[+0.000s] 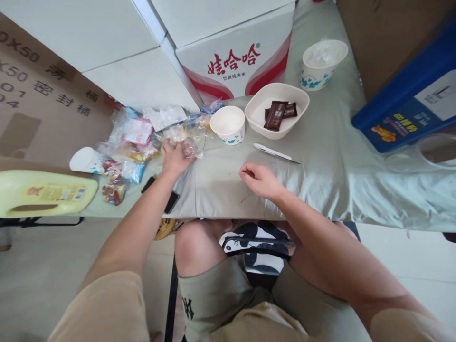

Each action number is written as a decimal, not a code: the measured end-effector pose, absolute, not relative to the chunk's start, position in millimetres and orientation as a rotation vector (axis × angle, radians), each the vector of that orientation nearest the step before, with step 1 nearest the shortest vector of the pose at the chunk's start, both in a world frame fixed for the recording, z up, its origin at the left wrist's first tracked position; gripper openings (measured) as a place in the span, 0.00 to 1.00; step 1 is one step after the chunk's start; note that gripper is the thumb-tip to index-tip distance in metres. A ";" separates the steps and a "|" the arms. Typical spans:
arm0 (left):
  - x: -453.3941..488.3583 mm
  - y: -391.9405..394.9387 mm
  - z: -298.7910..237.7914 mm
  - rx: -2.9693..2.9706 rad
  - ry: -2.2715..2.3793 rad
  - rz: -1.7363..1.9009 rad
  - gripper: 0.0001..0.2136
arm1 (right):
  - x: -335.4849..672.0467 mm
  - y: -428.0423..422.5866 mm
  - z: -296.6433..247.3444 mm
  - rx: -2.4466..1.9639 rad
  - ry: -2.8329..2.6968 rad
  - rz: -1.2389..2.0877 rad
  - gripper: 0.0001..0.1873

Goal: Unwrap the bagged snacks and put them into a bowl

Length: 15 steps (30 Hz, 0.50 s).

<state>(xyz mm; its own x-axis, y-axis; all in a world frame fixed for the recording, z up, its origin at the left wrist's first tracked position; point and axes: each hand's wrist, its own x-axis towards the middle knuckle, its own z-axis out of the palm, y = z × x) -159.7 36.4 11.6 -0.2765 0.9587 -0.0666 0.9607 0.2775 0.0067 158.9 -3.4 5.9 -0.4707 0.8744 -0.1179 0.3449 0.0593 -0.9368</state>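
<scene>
My left hand (175, 159) reaches into a heap of wrapped snacks, its thumb and fingers around a crinkled clear plastic packet (191, 148). What lies inside that packet is too blurred to name. My right hand (261, 179) rests on the cloth, loosely curled, with nothing visible in it. Just beyond it lies a white pen (274, 153). Between and behind the hands stands a white paper cup (228, 124) with a blue leaf print. To its right, a cream bowl (256, 107) holds dark brown wrapped bars (276, 115).
A paper cup lined with plastic (322, 69) stands at back right, near a blue package (402, 109). At left are a tipped paper cup (85, 160), a yellow jug (46, 192) and a cardboard box (42, 95). A black phone-like object (172, 202) lies under my left forearm.
</scene>
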 end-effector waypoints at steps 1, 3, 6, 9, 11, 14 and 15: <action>-153.6 31.2 11.6 1.885 2.500 -0.022 0.34 | 159.2 -4.1 5.7 -1.214 -1.852 1.406 0.08; -142.3 22.6 12.6 1.928 2.498 -0.009 0.27 | 159.6 -5.4 5.3 -1.214 -1.852 1.398 0.08; -133.6 16.0 17.0 1.943 2.413 -0.093 0.23 | 160.2 -6.3 4.9 -1.207 -1.859 1.397 0.08; -135.0 16.5 23.8 1.934 2.329 -0.138 0.23 | 160.0 -6.2 5.4 -1.213 -1.874 1.389 0.09; -137.6 18.7 27.9 1.914 2.272 -0.133 0.26 | 159.1 -5.9 6.0 -1.228 -1.882 1.388 0.09; -140.5 22.6 30.5 1.869 2.319 -0.089 0.27 | 157.2 -5.6 6.4 -1.249 -1.883 1.399 0.09; -141.5 23.6 30.5 1.833 2.355 -0.058 0.26 | 156.8 -5.6 6.5 -1.251 -1.882 1.401 0.09</action>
